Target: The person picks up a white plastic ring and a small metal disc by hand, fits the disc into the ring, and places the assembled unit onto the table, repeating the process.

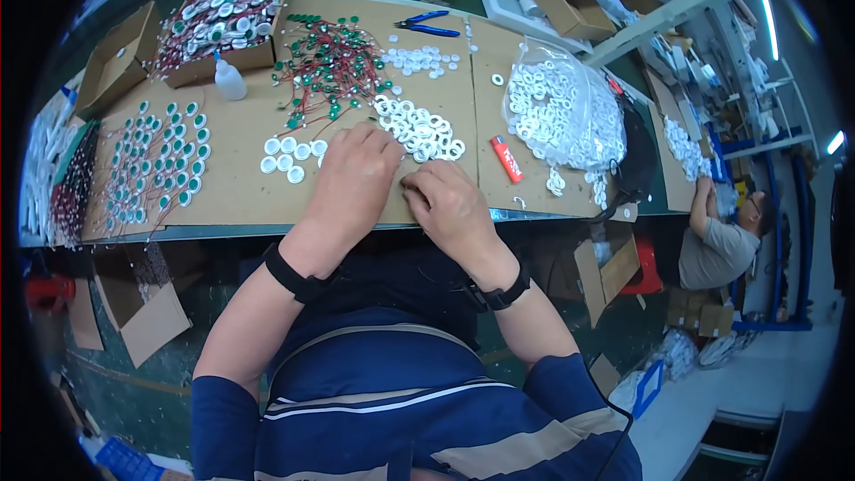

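Observation:
Both my hands rest close together at the near side of a cardboard-covered bench. My left hand has its fingers curled down beside a pile of white plastic rings; whatever they hold is hidden. Thumb and fingers of my right hand are pinched together just right of it, and what lies between them is too small to tell. A small group of white round caps sits left of my left hand. Beyond are green discs with red wires in a tangled heap, and flat translucent white pieces.
Rows of white-rimmed green discs lie at left, near a full cardboard box and a white squeeze bottle. Blue-handled cutters lie at the back. Rightward are a red lighter, a plastic bag of rings and another person.

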`<state>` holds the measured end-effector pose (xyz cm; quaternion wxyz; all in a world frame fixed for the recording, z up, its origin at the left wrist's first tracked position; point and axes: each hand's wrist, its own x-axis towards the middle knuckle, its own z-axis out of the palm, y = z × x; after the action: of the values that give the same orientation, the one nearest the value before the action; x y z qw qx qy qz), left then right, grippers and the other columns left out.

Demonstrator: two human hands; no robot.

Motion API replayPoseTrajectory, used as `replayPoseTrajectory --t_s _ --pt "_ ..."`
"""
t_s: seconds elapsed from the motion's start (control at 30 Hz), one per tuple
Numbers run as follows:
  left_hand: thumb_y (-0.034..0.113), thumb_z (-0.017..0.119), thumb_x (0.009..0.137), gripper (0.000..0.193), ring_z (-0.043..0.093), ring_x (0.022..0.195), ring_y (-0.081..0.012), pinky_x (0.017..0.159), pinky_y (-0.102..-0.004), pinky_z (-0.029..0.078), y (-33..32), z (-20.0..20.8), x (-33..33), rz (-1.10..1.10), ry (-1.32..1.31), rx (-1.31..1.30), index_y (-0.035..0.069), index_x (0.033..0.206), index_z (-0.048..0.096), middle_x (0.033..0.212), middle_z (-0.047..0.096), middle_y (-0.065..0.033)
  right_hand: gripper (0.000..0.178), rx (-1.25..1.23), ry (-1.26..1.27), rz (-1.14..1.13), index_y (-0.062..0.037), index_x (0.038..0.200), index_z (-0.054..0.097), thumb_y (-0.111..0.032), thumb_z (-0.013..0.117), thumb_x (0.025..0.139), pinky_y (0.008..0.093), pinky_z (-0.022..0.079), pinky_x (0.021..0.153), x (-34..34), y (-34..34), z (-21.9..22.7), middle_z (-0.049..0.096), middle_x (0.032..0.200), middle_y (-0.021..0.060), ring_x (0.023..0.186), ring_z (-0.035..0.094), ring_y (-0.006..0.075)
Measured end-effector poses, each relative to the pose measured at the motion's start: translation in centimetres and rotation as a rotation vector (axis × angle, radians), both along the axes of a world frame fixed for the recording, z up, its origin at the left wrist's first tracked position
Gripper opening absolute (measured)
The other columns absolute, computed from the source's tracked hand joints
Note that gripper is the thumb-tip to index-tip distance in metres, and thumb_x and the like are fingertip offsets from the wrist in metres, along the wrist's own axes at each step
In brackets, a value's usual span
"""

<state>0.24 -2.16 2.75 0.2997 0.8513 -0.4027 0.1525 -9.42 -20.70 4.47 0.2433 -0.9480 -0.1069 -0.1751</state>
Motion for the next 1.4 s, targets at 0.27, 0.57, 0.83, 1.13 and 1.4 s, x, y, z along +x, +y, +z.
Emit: replayPoseTrajectory --t_s 0.27,0.57,0.83,1.13,1.4 --pt "0.003 0.085 0.093 0.016 0.074 0.114 -0.0357 0.099 -0.0496 0.057 -0.8 -0.2 0.6 0.020 0.050 -0.145 0.007 0.107 0.080 0.111 0.080 -0.0108 0.015 0.058 -0.063 0.000 -0.0032 0.109 0.081 -0.002 0.086 0.095 0.0481 0.062 0.089 -0.2 -0.1 -0.7 0.074 0.103 0.0124 0.101 0.074 0.0373" --pt "0.001 0.087 0.090 0.018 0.075 0.120 -0.0367 0.104 -0.0508 0.058 -0.8 -0.6 1.0 -0.054 -0.021 -0.165 0.006 0.106 0.080 0.114 0.082 -0.0100 0.015 0.064 -0.084 -0.016 -0.0031 0.109 0.081 -0.002 0.086 0.095 0.0473 0.063 0.089 -0.3 -0.1 -1.1 0.074 0.105 0.0122 0.101 0.075 0.0362" --pt "0.004 0.085 0.092 0.018 0.074 0.130 -0.0354 0.113 -0.0520 0.056 -0.4 -1.0 1.0 -0.111 -0.017 -0.094 0.007 0.109 0.084 0.116 0.083 -0.0102 0.017 0.062 -0.103 -0.031 -0.0032 0.111 0.082 -0.003 0.086 0.095 0.0472 0.064 0.088 -0.3 0.1 -1.4 0.075 0.106 0.0118 0.102 0.075 0.0356" --pt "0.004 0.085 0.093 0.020 0.072 0.132 -0.0360 0.115 -0.0519 0.055 -0.9 -0.7 0.7 -0.153 -0.047 -0.099 0.007 0.113 0.085 0.119 0.082 -0.0094 0.018 0.032 -0.103 -0.061 -0.0029 0.112 0.082 -0.003 0.086 0.095 0.0473 0.064 0.088 -0.5 0.0 -1.7 0.075 0.110 0.0115 0.103 0.075 0.0353" --pt "0.004 0.087 0.092 0.019 0.072 0.132 -0.0361 0.114 -0.0516 0.056 -0.1 0.4 -0.1 -0.159 -0.093 -0.074 0.006 0.111 0.084 0.120 0.080 -0.0094 0.016 0.038 -0.109 -0.053 -0.0024 0.110 0.082 -0.003 0.086 0.095 0.0474 0.063 0.089 -1.1 0.0 -1.4 0.073 0.108 0.0116 0.104 0.073 0.0349"
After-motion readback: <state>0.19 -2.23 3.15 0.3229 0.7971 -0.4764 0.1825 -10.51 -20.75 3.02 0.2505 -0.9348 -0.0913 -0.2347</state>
